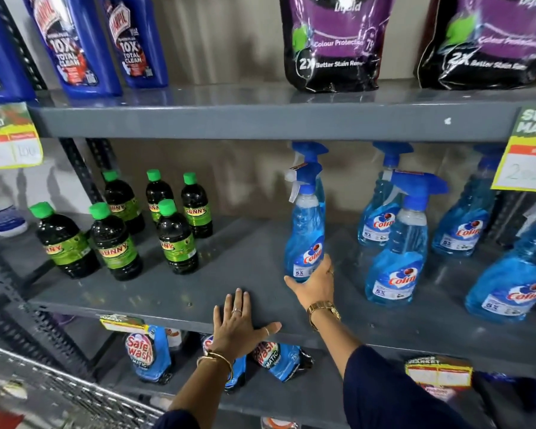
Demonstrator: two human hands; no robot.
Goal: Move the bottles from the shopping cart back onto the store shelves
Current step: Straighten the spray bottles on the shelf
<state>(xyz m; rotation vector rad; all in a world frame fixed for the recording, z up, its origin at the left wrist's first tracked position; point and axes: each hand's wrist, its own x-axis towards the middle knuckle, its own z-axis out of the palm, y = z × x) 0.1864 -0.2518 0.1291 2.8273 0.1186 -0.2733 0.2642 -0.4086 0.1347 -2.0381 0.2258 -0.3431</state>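
My right hand (316,284) grips the base of a blue Colin spray bottle (305,230), which stands upright on the grey middle shelf (198,292). A second spray bottle stands right behind it. My left hand (237,322) lies flat, fingers spread, on the shelf's front edge and holds nothing. Several more Colin spray bottles (398,255) stand to the right. The wire rim of the shopping cart (59,385) shows at the lower left.
Several dark bottles with green caps (115,243) stand at the shelf's left. Blue cleaner bottles (78,44) and purple pouches (334,41) fill the upper shelf. Safewash pouches (146,354) lie on the lower shelf. Price tags (526,150) hang from the shelf edges.
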